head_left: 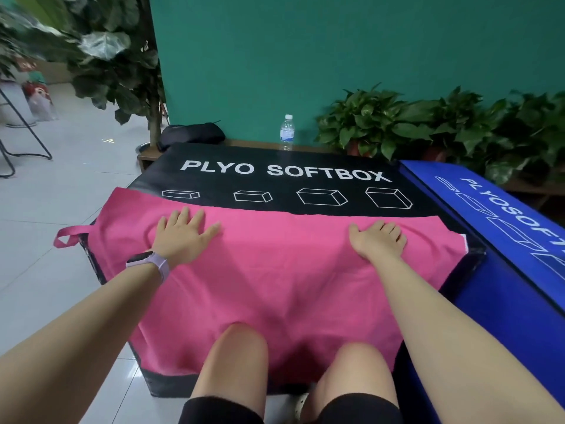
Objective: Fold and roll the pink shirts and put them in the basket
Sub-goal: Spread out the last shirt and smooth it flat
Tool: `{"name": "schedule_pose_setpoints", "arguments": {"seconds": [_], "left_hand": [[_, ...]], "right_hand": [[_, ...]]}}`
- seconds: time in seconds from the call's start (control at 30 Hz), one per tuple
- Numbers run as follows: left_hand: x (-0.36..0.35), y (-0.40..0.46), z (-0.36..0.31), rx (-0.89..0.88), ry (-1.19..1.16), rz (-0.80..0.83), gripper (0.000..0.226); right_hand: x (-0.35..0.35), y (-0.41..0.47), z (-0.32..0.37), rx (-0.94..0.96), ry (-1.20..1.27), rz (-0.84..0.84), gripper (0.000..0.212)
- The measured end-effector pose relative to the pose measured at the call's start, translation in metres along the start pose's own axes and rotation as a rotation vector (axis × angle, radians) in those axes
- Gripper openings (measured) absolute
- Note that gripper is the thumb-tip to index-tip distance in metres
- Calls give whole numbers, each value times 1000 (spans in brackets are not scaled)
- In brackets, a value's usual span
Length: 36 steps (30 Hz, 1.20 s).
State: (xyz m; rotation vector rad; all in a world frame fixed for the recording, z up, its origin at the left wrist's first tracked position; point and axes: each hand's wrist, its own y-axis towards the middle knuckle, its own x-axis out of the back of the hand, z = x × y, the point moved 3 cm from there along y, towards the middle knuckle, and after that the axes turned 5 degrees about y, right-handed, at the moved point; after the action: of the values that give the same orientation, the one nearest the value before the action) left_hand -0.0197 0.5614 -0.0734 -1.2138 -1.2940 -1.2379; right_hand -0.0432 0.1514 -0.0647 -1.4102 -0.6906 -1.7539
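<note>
your left hand (183,234) lies flat on the pink shirt (275,276), fingers straight and spread, pressing the cloth near its far left edge. your right hand (377,240) lies flat on the same shirt near its far right edge, fingers extended and close together, gripping nothing. the shirt is spread over the near part of the black plyo softbox (284,179), and its near edge hangs over the front face, touching your knees (241,347). a pink loop (70,235) sticks out past the box's left corner. you wear a lilac smartwatch (148,264) on the left wrist. a blue softbox (504,240) stands just beside the black one on the right. a water bottle (286,132) stands upright behind the black box, near the potted plants (412,127) along the green wall (305,56).
</note>
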Motion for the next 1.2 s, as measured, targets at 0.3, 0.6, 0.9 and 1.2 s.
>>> {"name": "schedule_pose_setpoints", "arguments": {"seconds": [0.3,0.6,0.9,1.2], "left_hand": [[3,29,-11,92,18,36,80],[6,82,-16,121,29,120,82],[-5,139,-15,117,45,-1,81],[14,158,-38,-16,79,-365,25]], "right_hand": [[2,31,-7,62,-42,-13,106],[0,80,22,88,-57,44,110],[-4,134,56,155,-16,-46,106],[-1,165,82,273,53,-245,73]]}}
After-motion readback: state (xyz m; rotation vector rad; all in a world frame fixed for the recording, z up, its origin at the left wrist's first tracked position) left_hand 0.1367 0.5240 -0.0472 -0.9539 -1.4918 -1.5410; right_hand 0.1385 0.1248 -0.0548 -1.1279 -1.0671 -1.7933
